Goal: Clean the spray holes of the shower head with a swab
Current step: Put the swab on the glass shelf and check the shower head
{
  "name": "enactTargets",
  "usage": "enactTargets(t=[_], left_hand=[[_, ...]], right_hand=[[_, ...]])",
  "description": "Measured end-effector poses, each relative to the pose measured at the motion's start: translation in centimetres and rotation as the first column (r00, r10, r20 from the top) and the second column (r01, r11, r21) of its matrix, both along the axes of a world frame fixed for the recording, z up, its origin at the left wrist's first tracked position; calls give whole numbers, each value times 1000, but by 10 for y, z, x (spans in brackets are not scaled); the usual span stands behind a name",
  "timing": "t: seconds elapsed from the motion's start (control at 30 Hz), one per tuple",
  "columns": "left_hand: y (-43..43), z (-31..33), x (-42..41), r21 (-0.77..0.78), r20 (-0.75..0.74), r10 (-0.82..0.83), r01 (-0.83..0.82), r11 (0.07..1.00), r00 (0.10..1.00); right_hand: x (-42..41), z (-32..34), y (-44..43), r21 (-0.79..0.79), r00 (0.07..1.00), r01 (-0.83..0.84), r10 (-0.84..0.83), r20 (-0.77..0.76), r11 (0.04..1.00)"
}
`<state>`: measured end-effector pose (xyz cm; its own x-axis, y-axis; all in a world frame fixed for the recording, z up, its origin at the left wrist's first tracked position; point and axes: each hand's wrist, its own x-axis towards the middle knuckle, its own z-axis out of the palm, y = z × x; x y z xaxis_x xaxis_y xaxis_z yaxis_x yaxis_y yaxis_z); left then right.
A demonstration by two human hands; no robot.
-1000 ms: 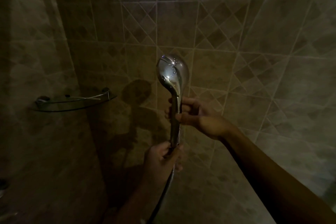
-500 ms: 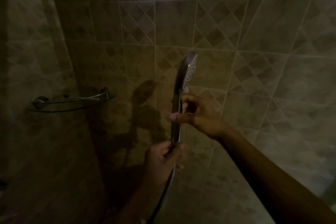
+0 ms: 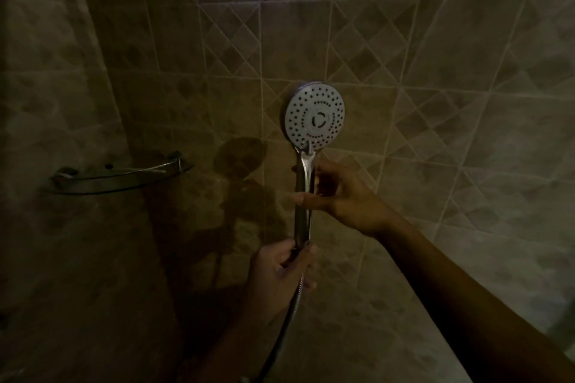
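Note:
A chrome hand-held shower head (image 3: 314, 116) is held upright in the middle of a dim tiled shower. Its round grey face with many spray holes points toward me. My left hand (image 3: 281, 274) grips the bottom of the handle where the metal hose (image 3: 280, 329) joins it. My right hand (image 3: 339, 193) wraps loosely around the middle of the handle, thumb in front and fingers behind it. No swab is visible.
A curved glass corner shelf (image 3: 119, 177) with a chrome rail is fixed to the wall at the left. Beige tiled walls with diamond patterns (image 3: 404, 102) stand close behind the shower head. The light is low.
The shower head has been rotated on its handle: its chrome back faced me, then its edge, and now the holed face. Both hands have stayed on the handle.

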<state>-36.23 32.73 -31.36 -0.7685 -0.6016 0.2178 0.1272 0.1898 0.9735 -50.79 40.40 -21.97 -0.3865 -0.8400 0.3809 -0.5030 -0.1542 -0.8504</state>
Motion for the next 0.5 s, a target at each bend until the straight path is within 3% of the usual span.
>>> enactTargets(t=[0.13,0.2,0.3,0.37,0.43,0.47,0.5], left_hand=[[0,2,0,-35,7,-17,18,999,1000],[1,1,0,-95,5,30,-30,995,1000],[5,-4,-2,-150,25,95,-90,985,995],[6,-5,-3,-155,36,88,-81,985,995],[5,0,0,-137,51,-16,23,990,999],[4,4,3,-109,54,-109,114,987,993],[2,7,6,-38,91,-210,214,976,973]], right_hand=[[0,2,5,-25,966,-133,136,222,991],[0,0,3,-47,981,-53,61,184,997],[1,-2,-4,-59,992,117,-119,-36,991],[-1,-7,-6,-91,993,112,-114,-16,990],[-1,-13,-7,-115,953,-96,125,275,989],[0,-15,-8,-155,835,-244,289,469,957],[3,-16,-9,-219,659,-375,425,620,901]])
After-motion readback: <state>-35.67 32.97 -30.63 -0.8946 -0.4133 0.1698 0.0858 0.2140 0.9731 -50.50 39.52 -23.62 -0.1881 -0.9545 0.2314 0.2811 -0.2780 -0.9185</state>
